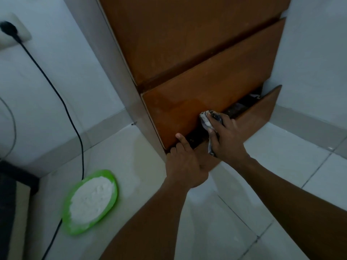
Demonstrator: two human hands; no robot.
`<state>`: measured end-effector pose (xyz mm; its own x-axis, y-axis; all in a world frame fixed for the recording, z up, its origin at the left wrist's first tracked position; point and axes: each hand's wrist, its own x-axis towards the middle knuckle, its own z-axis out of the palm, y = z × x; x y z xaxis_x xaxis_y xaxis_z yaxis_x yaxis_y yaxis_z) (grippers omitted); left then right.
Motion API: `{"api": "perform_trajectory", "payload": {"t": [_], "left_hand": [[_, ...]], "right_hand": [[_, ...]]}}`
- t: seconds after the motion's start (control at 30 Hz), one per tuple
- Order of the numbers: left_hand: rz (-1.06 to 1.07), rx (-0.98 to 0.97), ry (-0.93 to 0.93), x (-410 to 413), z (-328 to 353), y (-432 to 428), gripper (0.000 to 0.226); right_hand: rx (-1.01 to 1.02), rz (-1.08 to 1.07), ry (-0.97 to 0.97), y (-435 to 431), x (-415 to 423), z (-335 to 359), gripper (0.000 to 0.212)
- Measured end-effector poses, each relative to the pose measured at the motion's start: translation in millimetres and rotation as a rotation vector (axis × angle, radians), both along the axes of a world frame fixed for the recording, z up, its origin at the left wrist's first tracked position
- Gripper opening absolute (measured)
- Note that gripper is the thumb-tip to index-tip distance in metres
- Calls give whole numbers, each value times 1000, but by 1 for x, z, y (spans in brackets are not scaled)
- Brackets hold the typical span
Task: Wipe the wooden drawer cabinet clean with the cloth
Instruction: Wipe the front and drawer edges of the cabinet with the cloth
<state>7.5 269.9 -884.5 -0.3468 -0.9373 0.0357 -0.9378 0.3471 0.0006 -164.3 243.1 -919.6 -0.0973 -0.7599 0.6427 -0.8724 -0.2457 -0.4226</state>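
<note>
Wooden drawer cabinet (pixel 197 59) stands in the corner on the white tiled floor (pixel 281 166), its bottom drawer (pixel 257 113) pulled out. My right hand (pixel 228 140) clutches the cloth (pixel 205 120) against the middle drawer front, while my left hand (pixel 185 166) grips the bottom drawer's edge, forefinger extended. A green plate (pixel 110 177) of white powder sits well to the left.

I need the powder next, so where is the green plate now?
The green plate lies on the floor tiles at lower left, left of the left hand, beside the black cable.
</note>
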Motion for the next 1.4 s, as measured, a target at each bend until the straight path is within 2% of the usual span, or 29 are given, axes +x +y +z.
{"api": "perform_trajectory", "payload": {"t": [0.23,0.33,0.5,0.63,0.73,0.8,0.93,1.03,1.1,1.27,1.37,1.4], "left_hand": [[-18,-51,-61,-1,-3,-5,136],[-6,-101,37,3,-10,-2,136],[-49,-65,162,25,-21,22,115],[-162,-56,135,26,-19,23,106],[-208,27,120,15,-14,16,109],[-204,70,132,10,-14,12,111],[-233,96,132,14,-22,5,109],[-324,79,58,15,-17,0,101],[-395,84,-11,9,-9,-6,98],[-571,-28,-266,-39,2,-38,94],[-643,-69,-427,-66,7,-59,91],[-661,-80,-446,-72,10,-65,90]], "right_hand": [[-12,51,13,9,-2,1,45],[5,134,85,20,5,6,45],[40,301,315,36,15,0,39],[146,145,353,13,-48,-13,48],[150,-70,263,-5,-89,-2,50],[123,-129,194,-5,-88,11,53],[161,152,222,24,-32,-1,58],[127,170,267,28,-26,-12,53],[151,117,261,10,-57,-13,48],[96,-129,207,-33,-154,-17,52],[58,-258,54,-52,-185,-13,42],[57,-323,-55,-57,-189,-9,37]]}}
